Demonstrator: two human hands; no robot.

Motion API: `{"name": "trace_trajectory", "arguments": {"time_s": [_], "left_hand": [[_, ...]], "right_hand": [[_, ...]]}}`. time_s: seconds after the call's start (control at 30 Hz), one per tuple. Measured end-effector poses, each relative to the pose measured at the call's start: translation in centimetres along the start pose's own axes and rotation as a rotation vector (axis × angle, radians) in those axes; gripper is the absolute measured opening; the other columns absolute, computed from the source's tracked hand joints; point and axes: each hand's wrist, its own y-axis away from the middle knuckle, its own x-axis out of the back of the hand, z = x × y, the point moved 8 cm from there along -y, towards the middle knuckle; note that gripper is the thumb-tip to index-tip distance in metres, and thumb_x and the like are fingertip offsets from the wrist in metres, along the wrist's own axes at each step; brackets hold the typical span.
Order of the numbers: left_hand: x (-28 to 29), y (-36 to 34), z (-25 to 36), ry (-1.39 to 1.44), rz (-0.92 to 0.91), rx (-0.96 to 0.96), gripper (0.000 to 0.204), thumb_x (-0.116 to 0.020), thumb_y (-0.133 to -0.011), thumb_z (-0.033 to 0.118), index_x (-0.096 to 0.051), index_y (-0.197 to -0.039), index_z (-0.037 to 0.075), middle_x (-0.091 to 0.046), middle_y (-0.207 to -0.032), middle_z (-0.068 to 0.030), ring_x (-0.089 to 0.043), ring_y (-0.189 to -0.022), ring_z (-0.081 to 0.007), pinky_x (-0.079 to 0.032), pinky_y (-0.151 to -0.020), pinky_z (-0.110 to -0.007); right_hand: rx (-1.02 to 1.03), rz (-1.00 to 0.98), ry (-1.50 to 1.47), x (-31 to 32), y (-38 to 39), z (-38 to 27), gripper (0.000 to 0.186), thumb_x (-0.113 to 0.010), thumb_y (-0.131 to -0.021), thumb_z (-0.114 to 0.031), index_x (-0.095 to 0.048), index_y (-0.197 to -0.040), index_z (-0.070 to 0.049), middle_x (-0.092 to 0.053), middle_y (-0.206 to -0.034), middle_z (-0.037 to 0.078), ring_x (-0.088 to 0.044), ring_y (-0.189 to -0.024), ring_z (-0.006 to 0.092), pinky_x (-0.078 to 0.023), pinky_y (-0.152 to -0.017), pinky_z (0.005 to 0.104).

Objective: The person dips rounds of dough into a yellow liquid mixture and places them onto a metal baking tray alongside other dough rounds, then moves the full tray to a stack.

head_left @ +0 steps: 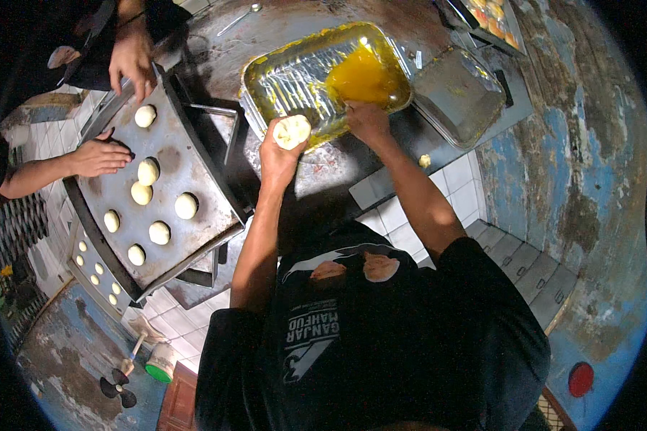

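My left hand [280, 152] grips a pale, lumpy round piece of dough [292, 131] over the near-left corner of a foil-lined metal pan [280, 72]. A pool of glossy yellow liquid [363, 75] covers the pan's right part. My right hand [366, 122] reaches over the pan's near edge with curled fingers at that liquid; whatever they hold is hidden. To the left, several pale dough balls [187, 205] sit apart on a large baking sheet [169, 151].
Another person's hands [101, 156] rest on or over the sheet at the left. An empty metal tray [460, 97] lies right of the pan, a spoon [237, 20] behind it. A filled tray [489, 18] stands at back right, a second dough tray [93, 273] lower left, a weathered wall at right.
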Motion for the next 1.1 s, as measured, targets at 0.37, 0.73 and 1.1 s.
{"name": "trace_trajectory", "arguments": {"time_s": [0.37,0.73,1.1], "left_hand": [[-1.7,-0.5,0.2,-0.143,0.218,-0.123,0.055,-0.077,-0.082,0.004,-0.041,-0.125,0.004,-0.068,-0.100,-0.0201,-0.069,-0.099,-0.0339,-0.053,-0.083,-0.041],[-1.2,4.0,-4.8,0.094,0.151,-0.028,0.054,-0.066,-0.080,-0.008,-0.049,-0.127,0.011,-0.064,-0.111,-0.0082,-0.061,-0.106,-0.0216,-0.048,-0.092,-0.034],[-9.6,15.2,0.6,-0.092,0.023,-0.122,0.061,-0.082,-0.075,0.004,-0.046,-0.124,0.009,-0.061,-0.106,-0.0023,-0.060,-0.097,-0.0155,-0.053,-0.081,-0.032]], "right_hand": [[0.536,0.316,-0.146,6.5,9.7,-8.7,0.026,-0.061,-0.096,-0.019,-0.069,-0.116,-0.005,-0.067,-0.082,0.015,-0.069,-0.072,0.0285,-0.053,-0.061,0.0373],[0.492,0.322,-0.042,3.1,15.4,-4.3,0.035,-0.068,-0.085,-0.010,-0.064,-0.120,-0.005,-0.060,-0.083,0.014,-0.065,-0.076,0.0347,-0.056,-0.069,0.0404],[0.769,0.265,-0.162,8.6,24.8,-9.4,0.038,-0.056,-0.092,-0.002,-0.057,-0.130,-0.001,-0.067,-0.110,0.017,-0.060,-0.109,0.0402,-0.047,-0.098,0.0442]]}}
